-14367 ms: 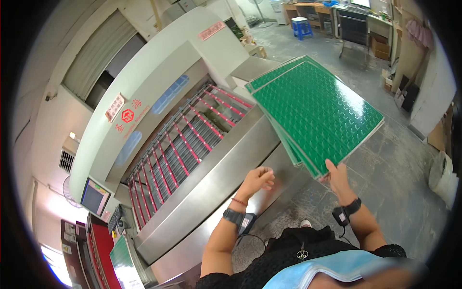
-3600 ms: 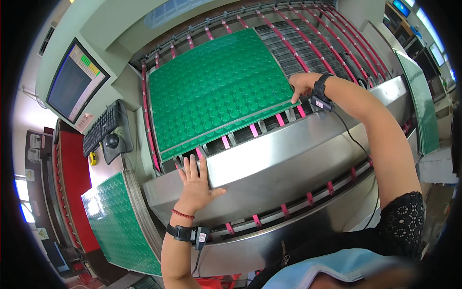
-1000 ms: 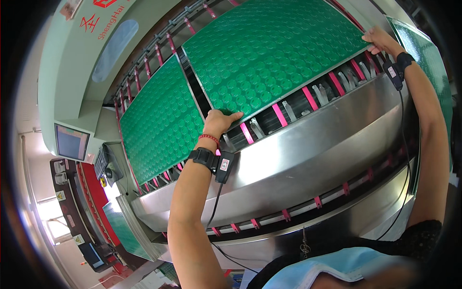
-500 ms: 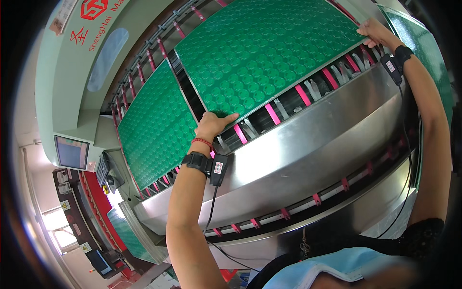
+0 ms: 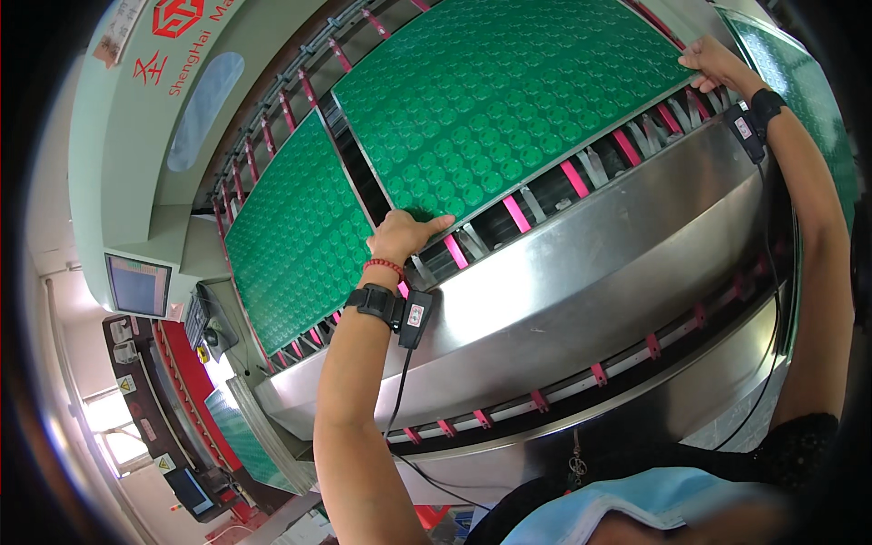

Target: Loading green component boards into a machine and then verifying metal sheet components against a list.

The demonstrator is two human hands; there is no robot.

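A large green circuit board panel (image 5: pixel 518 91), covered in rows of round shapes, lies across the machine's bed of pink strips. My left hand (image 5: pixel 406 235) is closed on its near left corner, thumb stretched over the top edge, the other fingers partly hidden. At the near right corner, my right hand (image 5: pixel 713 66) pinches the edge between thumb and fingers. A second green panel (image 5: pixel 291 232) lies to the left, with a narrow dark gap between the two. My left wrist touches neither panel.
A smooth steel guard (image 5: pixel 581 263) runs along the machine's front. Below it is a rail (image 5: pixel 568 380) with pink clips. A small screen (image 5: pixel 138 284) and keyboard (image 5: pixel 197 320) stand at left. Another green panel (image 5: pixel 781 82) leans at right. Black cables hang from both wrist devices.
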